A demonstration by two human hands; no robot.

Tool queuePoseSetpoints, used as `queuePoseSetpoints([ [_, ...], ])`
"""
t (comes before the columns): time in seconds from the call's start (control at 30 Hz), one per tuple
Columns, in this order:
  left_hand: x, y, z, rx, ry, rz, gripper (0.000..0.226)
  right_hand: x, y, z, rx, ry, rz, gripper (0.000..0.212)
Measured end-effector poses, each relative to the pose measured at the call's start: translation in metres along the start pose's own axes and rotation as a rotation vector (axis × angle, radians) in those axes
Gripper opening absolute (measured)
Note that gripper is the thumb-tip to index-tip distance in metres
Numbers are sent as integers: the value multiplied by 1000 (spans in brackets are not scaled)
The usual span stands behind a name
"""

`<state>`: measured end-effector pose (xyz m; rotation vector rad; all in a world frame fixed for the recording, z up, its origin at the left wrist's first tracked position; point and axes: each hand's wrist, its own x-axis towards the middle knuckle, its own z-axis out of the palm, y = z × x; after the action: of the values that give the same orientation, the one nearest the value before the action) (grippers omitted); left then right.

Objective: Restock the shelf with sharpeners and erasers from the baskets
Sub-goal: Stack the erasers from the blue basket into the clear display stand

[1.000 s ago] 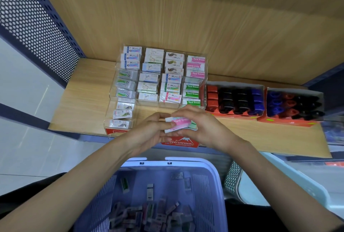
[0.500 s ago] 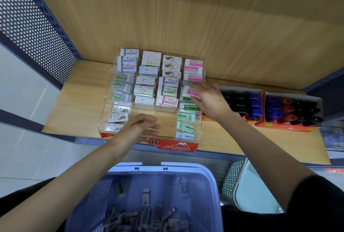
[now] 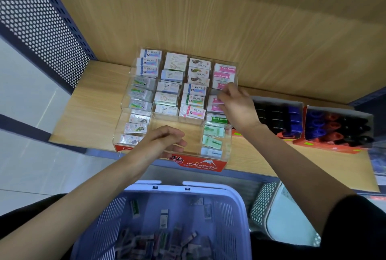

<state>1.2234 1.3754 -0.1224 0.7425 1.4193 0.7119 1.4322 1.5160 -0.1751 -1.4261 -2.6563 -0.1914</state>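
A clear acrylic eraser display [image 3: 229, 134] with a red "Hard Eraser" front stands on the wooden shelf [image 3: 92, 109], and its columns hold several boxed erasers. My right hand [image 3: 238, 107] reaches into the right column, fingers curled on a pink eraser [image 3: 214, 101] above the green erasers [image 3: 216, 118]. My left hand [image 3: 163, 140] hovers loosely curled over the bare front middle compartment and holds nothing I can see. Below, the purple basket [image 3: 231, 203] holds several loose erasers [image 3: 167, 241].
Two orange boxes of markers [image 3: 277, 117] [image 3: 338, 130] stand to the right of the display. A white perforated basket [image 3: 265, 199] sits at the lower right. A dark perforated panel [image 3: 41, 21] closes the shelf's left side, and a wooden back wall rises behind.
A second ago both hands held a small stack of erasers in front of the display. The right hand carried a pink one into the right column; the left hand dropped back over the front compartment.
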Motion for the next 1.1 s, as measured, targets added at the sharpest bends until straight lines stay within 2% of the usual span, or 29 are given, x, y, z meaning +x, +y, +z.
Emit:
queuePoseSetpoints([
  [0.1, -1, 0, 1, -13, -5, 12, 17, 1, -5, -1, -98, 20, -14, 34],
  [0.23, -2, -2, 2, -5, -5, 26, 16, 0, -7, -5, -166, -16, 36, 27],
  [0.47, 0, -7, 3, -8, -12, 26, 15, -12, -6, 4, -99, -95, -12, 32],
  [0.63, -8, -19, -5, 115, -9, 12, 13, -30, -12, -10, 131, 30, 31, 36],
  [0.73, -19, -43, -12, 197, -29, 9, 10, -58, -38, -34, 324, 124, -77, 30],
  [0.8, -27, -69, -16, 290, -115, -1, 9, -92, -64, -43, 460, 81, -161, 28],
  [0.87, -34, -105, -26, 412, -212, -11, 10, -130, -91, -43, 525, -27, -233, 25],
  [0.9, -35, -125, -33, 474, -238, -27, 12, -147, -104, -37, 537, -143, -268, 24],
  [0.97, -34, -164, -48, 585, -227, -71, 20, -173, -126, -12, 542, -546, -245, 24],
  [1.03, -38, -207, -62, 651, -212, -138, 23, -199, -140, 30, 506, -960, -160, 35],
  [1.07, -42, -221, -66, 693, -213, -193, 21, -211, -145, 50, 515, -1080, -96, 43],
  [1.1, -41, -242, -70, 854, -229, -158, 14, -221, -150, 69, 525, -1129, -49, 49],
])
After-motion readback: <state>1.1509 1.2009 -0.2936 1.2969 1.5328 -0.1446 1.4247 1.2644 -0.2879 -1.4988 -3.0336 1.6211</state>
